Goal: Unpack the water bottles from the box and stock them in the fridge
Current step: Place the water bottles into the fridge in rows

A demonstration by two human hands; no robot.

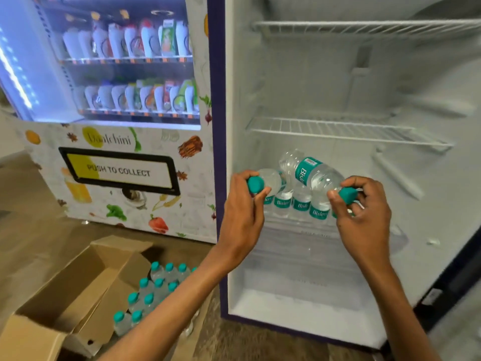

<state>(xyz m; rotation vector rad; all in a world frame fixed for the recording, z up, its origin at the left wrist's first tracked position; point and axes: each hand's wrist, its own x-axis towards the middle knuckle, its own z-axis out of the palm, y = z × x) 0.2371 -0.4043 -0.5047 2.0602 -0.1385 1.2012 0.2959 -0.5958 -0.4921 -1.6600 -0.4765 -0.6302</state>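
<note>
My left hand [243,204] grips a water bottle [270,179] at its teal cap, the bottle pointing into the open fridge [338,269]. My right hand [363,207] holds a second bottle [312,170] by its teal cap, tilted with its base up and to the left. Behind both hands, several bottles [300,203] with teal labels stand on the fridge's lower glass shelf. On the floor at lower left lies an open cardboard box [67,306] with several teal-capped bottles [153,293] beside its flaps.
Two white wire shelves [338,128] sit above the bottles in the fridge. A lit vending machine [125,126] with packets stands to the left of the fridge. The fridge's dark door edge [447,277] is at the right. The floor is brown.
</note>
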